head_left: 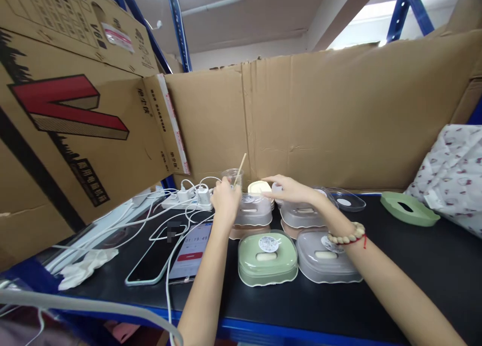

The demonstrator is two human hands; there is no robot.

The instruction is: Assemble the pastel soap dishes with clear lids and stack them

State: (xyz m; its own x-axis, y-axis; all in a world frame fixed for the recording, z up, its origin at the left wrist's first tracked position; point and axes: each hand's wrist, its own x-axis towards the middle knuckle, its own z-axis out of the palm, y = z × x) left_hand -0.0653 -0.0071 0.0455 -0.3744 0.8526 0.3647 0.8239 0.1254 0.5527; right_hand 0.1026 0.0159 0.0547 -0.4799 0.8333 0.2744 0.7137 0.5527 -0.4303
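Note:
My left hand (226, 198) is closed around a thin pale wooden stick (240, 169), which slants upward beside a clear plastic cup (234, 174) at the back. The stick's lower end is hidden by the fingers. Fingers stretched out, my right hand (291, 189) hovers over a stack of cream-coloured pieces (259, 187) and appears to hold nothing. Nearer to me are a green soap-box-like case with a clear lid (267, 265) and a grey one (326, 268), partly behind my right wrist. Behind them stand similar cases in stacks, one grey-lidded (253, 213), another (299, 216) under my right forearm.
Left lie two phones, one dark (152, 260), one lit (191, 253), among white cables and a power strip (184, 201). A loose clear lid (345, 201), a green tray (408, 210) and a patterned bag (448, 170) sit right. Cardboard (320, 120) walls the back.

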